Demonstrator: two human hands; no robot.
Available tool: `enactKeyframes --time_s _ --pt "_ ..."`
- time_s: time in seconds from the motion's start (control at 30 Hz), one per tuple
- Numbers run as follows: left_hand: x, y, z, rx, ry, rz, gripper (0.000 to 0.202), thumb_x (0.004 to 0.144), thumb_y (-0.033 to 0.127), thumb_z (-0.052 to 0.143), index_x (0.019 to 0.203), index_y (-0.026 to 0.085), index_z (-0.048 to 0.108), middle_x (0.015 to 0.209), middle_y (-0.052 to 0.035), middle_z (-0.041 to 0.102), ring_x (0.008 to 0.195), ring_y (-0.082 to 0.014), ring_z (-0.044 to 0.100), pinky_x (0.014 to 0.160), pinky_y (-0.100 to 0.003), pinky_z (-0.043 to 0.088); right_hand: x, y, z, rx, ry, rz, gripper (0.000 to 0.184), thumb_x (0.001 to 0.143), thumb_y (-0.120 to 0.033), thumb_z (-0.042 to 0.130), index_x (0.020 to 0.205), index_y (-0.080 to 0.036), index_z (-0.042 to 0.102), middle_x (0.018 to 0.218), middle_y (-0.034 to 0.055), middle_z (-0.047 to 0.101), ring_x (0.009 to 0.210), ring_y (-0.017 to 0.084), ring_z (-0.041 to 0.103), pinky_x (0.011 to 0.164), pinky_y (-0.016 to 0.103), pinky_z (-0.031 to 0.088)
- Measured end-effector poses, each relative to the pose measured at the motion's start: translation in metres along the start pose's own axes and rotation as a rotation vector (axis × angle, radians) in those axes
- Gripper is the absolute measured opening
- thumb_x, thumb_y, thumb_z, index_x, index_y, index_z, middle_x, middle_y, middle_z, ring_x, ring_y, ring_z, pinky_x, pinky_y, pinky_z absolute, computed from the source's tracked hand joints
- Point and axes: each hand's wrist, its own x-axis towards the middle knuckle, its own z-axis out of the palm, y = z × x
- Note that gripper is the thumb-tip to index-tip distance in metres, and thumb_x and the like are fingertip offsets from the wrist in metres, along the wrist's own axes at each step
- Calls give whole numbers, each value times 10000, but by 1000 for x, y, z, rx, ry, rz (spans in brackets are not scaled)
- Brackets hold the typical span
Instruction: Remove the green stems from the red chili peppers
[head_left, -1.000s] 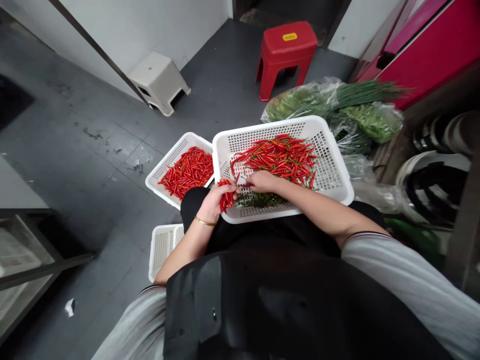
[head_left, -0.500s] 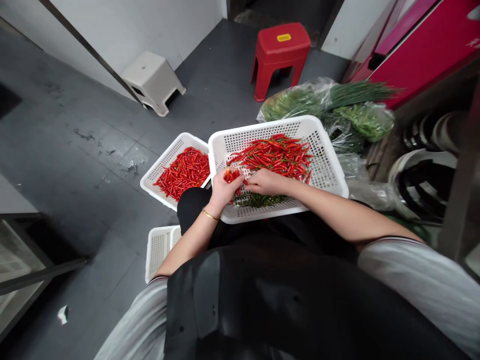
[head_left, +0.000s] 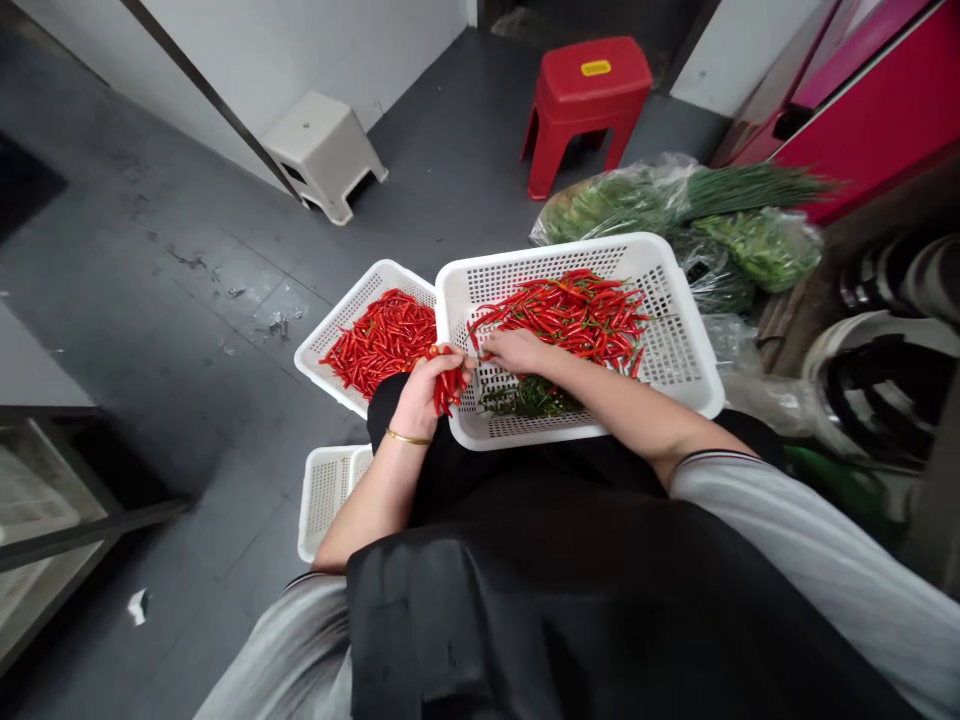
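- When I read the lap basket [head_left: 711, 385] as a clock face, with 12 at the top of my view, the left hand [head_left: 422, 388] is at its rim between 8 and 9, fingers and thumb curled round a bunch of red chilies [head_left: 450, 390].
- I find the right hand [head_left: 517, 350] over the basket's 9 o'clock side, its fingers drawn together near that bunch; whether they pinch anything I cannot tell.
- From that hand toward 12 spreads a loose pile of stemmed chilies [head_left: 581, 305], lying on the basket's floor.
- Toward 7, inside the same basket, I see a dark green heap [head_left: 529, 397].
- Outside at 9 sits a second basket [head_left: 306, 357] with its own heap of chilies [head_left: 382, 338]; my angle doesn't show whether the two baskets touch.
- Farther out at 8 is a small white basket [head_left: 322, 505], partly behind the left forearm.
- Around the top I have a pale stool [head_left: 319, 140] at 10, a red stool [head_left: 596, 95] at 12 and bagged greens [head_left: 615, 205] near 1.
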Motion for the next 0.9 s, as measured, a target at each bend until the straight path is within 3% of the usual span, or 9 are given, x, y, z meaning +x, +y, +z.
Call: enactKeyframes --time_s 0.1,0.2,0.3,0.47,0.57,0.63,0.73,0.8,0.9 --pt "8 -19 13 122 62 67 340 579 231 776 878 126 654 582 6 607 491 -114 559 428 -207 400 -36 0 -11 473 132 136 160 878 -281 557 918 -153 645 762 33 684 696 155 622 673 264 458" --pt "17 -37 27 191 127 191 308 561 254 819 771 135 627 577 33 576 484 -81 514 470 -207 402 -69 -15 -15 808 249 150 137 856 -282 555 840 -167 626 597 -24 627 544 123 581 599 244 450" --pt "18 -46 31 228 110 208 312 572 292 827 698 149 579 562 51 543 482 -70 484 486 -209 392 -87 -25 -19 876 239 130 190 881 -283 487 802 -170 618 597 -23 625 515 111 563 585 239 439" --pt "3 -42 26 482 -151 154 279 583 286 830 703 136 627 585 29 581 522 -83 498 528 -222 406 -88 -19 -28 703 166 23 315 850 -376 553 606 -186 495 553 -31 544 522 102 497 555 229 383" --pt "-2 -37 24 496 -187 171 254 577 253 831 707 137 647 616 22 609 553 -86 515 557 -222 425 -84 -26 -19 868 84 -10 343 896 -384 458 601 -208 457 473 -53 458 449 114 465 506 242 396" --pt "-2 -37 23 417 -191 136 260 552 228 837 716 134 659 642 7 637 571 -95 546 575 -228 447 -80 -33 -10 925 135 45 362 934 -366 365 610 -221 440 435 -60 408 418 126 457 490 256 413" --pt "-1 -42 21 191 -140 -21 257 521 231 827 662 124 642 591 -11 631 510 -105 552 521 -237 446 -69 -34 -6 570 274 67 342 932 -314 385 631 -196 499 540 12 547 563 157 568 586 272 448" --pt "-1 -45 20 65 -105 -134 241 537 251 801 634 119 626 554 -24 617 455 -104 531 458 -232 414 -56 -25 -13 203 224 41 294 930 -292 417 745 -154 599 724 96 663 736 202 633 668 293 456" --pt "-1 -47 16 -37 -121 -213 221 572 260 756 680 119 624 587 -42 640 431 -97 522 406 -213 368 -25 -5 -25 -172 60 51 303 950 -311 428 1084 -119 619 1017 183 678 861 254 660 705 323 467"
